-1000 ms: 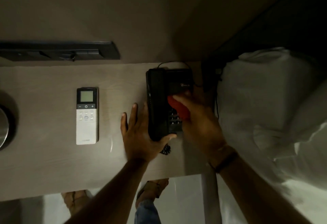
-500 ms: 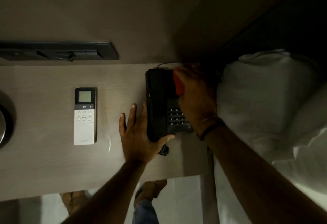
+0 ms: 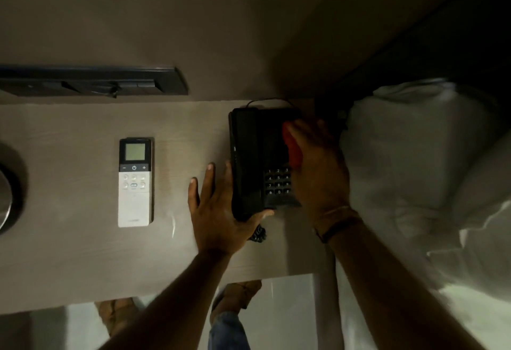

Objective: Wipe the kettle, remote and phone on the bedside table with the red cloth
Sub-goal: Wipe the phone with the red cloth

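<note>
A black desk phone [image 3: 257,161] with a keypad sits at the right end of the wooden bedside table [image 3: 69,253]. My right hand [image 3: 318,167] presses a folded red cloth [image 3: 291,146] onto the phone's upper right face, above the keys. My left hand [image 3: 221,211] lies flat against the handset's left side, thumb hooked under its near end, fingers spread on the table. A white remote [image 3: 135,183] with a small screen lies left of the phone. The kettle [image 3: 7,192] shows only as a metal rim at the far left edge.
A dark switch panel [image 3: 94,82] runs along the wall behind the table. White pillows and bedding [image 3: 420,172] press close on the right. The phone's coiled cord [image 3: 257,235] lies by the table's front. Below the front edge are my feet and the floor.
My right hand slid the red cloth up from the keypad to the phone's far edge, then back down a little. My left hand stayed braced on the handset.
</note>
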